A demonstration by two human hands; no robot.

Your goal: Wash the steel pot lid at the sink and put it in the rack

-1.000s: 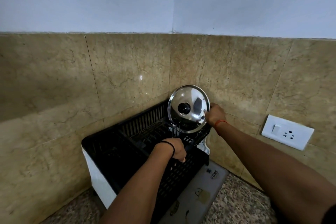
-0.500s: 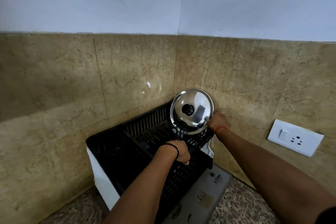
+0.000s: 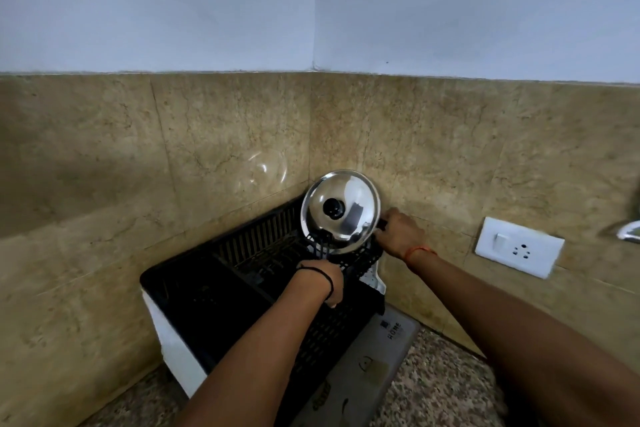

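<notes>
Speckled bench [image 3: 446, 402] carried a black rack [image 3: 242, 284]. Nearest, the left hand [image 3: 327, 282] curled over its rim. Farther back, the right hand [image 3: 401, 234] gripped the steel lid [image 3: 341, 211] standing upright in the rack's far corner.

I can't see the left hand [image 3: 330, 282]'s fingers, curled into the dark rack [image 3: 214, 291]. The lid [image 3: 341, 210]'s lower edge hides behind black prongs. A metal fitting [image 3: 628, 232] is cut off at right.
</notes>
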